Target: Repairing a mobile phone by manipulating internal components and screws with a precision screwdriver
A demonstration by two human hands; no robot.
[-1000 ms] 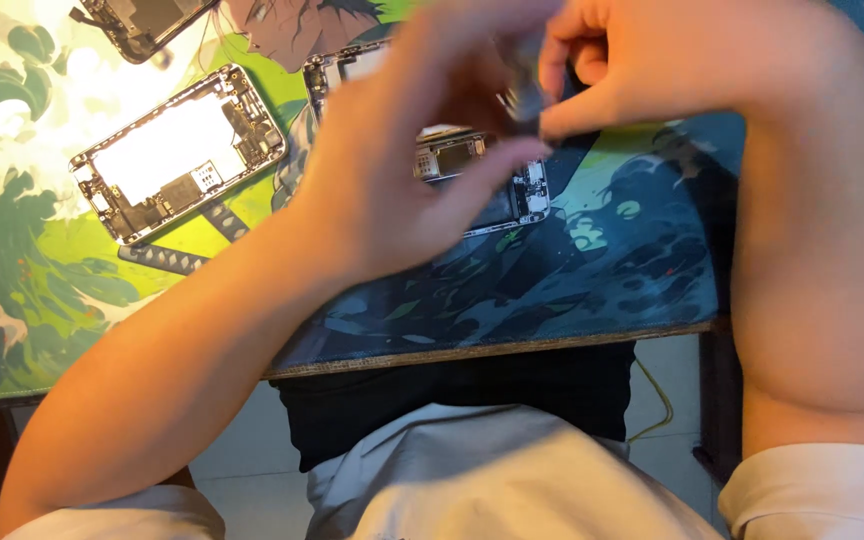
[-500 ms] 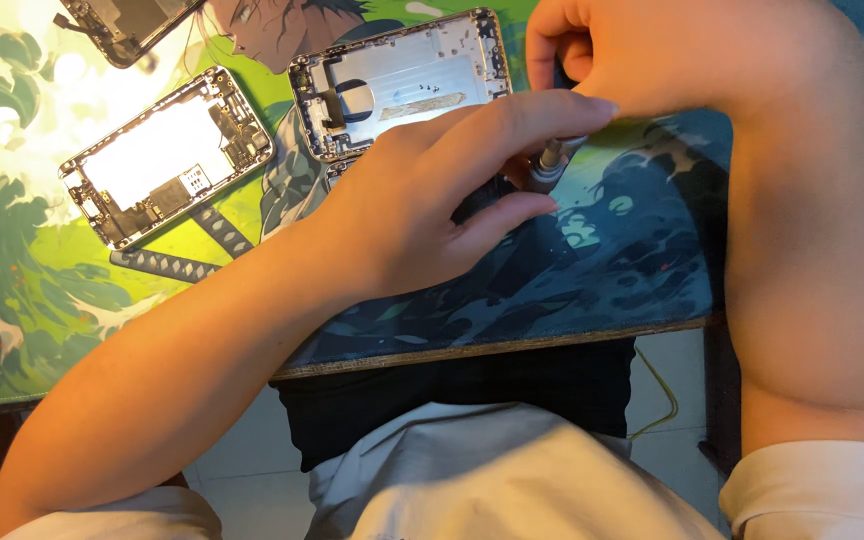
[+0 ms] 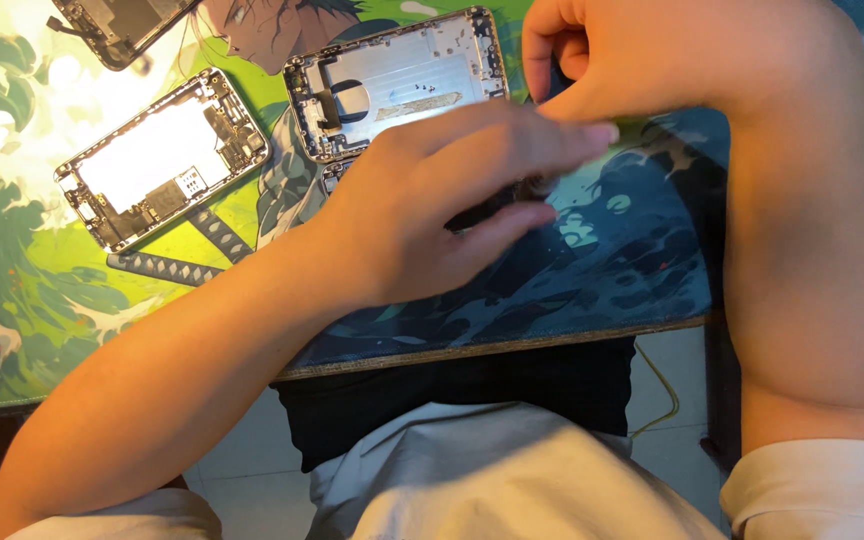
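On green-and-blue wave-print desk mat (image 3: 12, 300): three stripped silver metal phone housings. Nearest housing (image 3: 397, 85) sits at 12 o'clock, just beyond left hand (image 3: 452, 200), fingers loosely extended, grip unclear. Right hand (image 3: 632, 60) curled; can't tell contents. Second housing (image 3: 162, 160) at 10 o'clock, third (image 3: 117, 25) beyond.

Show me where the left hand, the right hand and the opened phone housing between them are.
left hand (image 3: 442, 200), head view, back of hand.
right hand (image 3: 652, 60), head view, back of hand.
opened phone housing (image 3: 402, 80), head view, bare inner plate.
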